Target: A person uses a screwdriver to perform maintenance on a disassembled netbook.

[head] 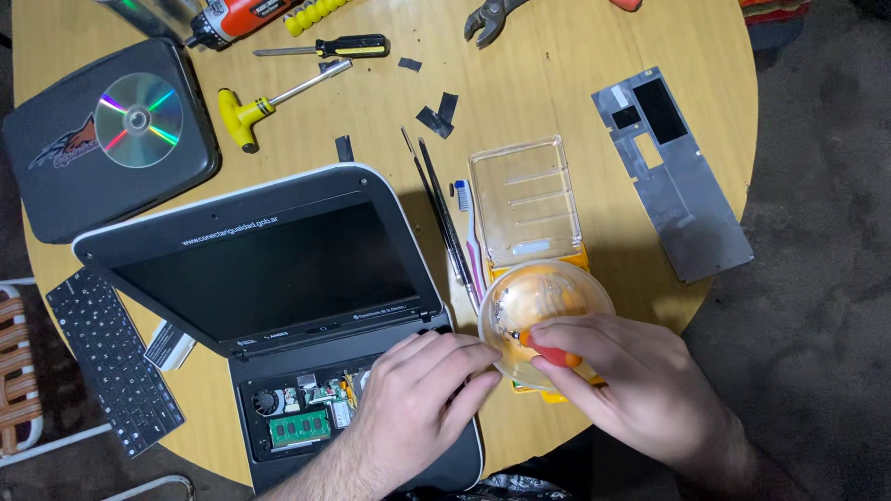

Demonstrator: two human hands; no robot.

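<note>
Two hands meet at the clear bowl [548, 320] right of the opened laptop [278, 278]. Our right hand [631, 385] pinches an orange-handled tool [549, 354] over it; our left hand [418, 404] rests loosely curled, empty, on the laptop. We'd best steady the bowl.

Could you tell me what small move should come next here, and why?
Probably lift the right hand with its red-handled tool out of the clear round bowl and carry it to the opened laptop base. The left hand already rests on that base, where the circuit board and green memory module lie exposed.
</note>
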